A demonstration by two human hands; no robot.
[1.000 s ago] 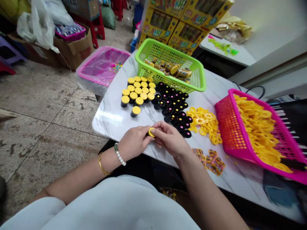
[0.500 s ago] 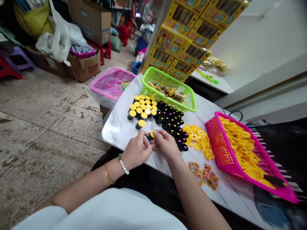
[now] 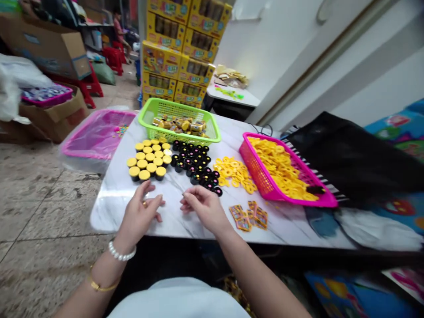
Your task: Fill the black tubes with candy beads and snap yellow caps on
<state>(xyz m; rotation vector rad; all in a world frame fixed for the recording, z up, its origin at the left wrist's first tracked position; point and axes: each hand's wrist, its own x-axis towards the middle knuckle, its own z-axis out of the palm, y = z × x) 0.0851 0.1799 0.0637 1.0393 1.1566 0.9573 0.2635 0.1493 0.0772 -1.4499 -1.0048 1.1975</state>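
Since the earlier frame, the 2 hands had moved apart and the yellow-capped tub was out of their fingers; the view had swung right. The left hand (image 3: 141, 210), fingers loosely curled and half open, had nothing visible in it, just in front of the capped tubs (image 3: 142, 164). These stood upright in a close group on the white table (image 3: 115, 198). The right hand (image 3: 203, 205) had its thumb and fingertips close together; whether they pinched something small, I could not tell. Black tubs (image 3: 190, 170) crowded the space between the capped tubs and loose yellow rings (image 3: 235, 170). Behind both groups of tubs, a green basket (image 3: 216, 132) closed off the back. A pink basket (image 3: 255, 170) of rings stood to the right, and cards (image 3: 241, 218) lay beside the right forearm. Yellow boxes (image 3: 179, 62) rose beyond.
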